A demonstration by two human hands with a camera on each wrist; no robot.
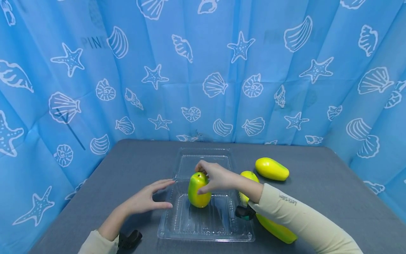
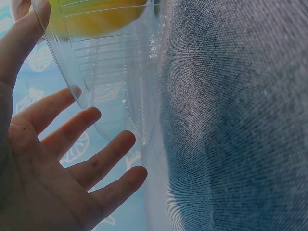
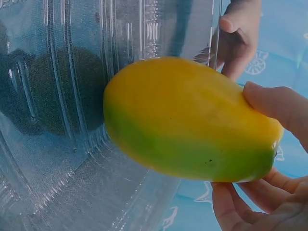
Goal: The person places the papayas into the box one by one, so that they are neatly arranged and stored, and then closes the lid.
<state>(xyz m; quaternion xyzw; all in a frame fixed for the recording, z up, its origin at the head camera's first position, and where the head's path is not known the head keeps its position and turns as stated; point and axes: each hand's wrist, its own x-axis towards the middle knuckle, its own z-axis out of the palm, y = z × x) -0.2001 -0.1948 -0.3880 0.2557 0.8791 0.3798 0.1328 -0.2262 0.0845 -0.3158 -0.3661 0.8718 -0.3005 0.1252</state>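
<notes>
My right hand [image 1: 219,176] grips a yellow-green papaya [image 1: 199,192] near its top end, thumb on one side and fingers on the other. The papaya stands roughly upright over the near half of a clear plastic clamshell container [image 1: 206,237]. In the right wrist view its lower end [image 3: 118,103] is right at the ribbed container floor. My left hand [image 1: 147,199] is beside the container's left edge, fingers spread and holding nothing. The left wrist view shows the fingertips [image 2: 91,114] close to the clear wall [image 2: 96,62].
To the right of the container are more papayas: one at the back [image 1: 272,169], one partly behind my right wrist [image 1: 250,175], and one under my right forearm [image 1: 279,231]. The container's other half [image 1: 203,151] lies opened toward the back of the grey table [image 1: 136,158]. A blue shell-print curtain [image 1: 196,70] hangs behind.
</notes>
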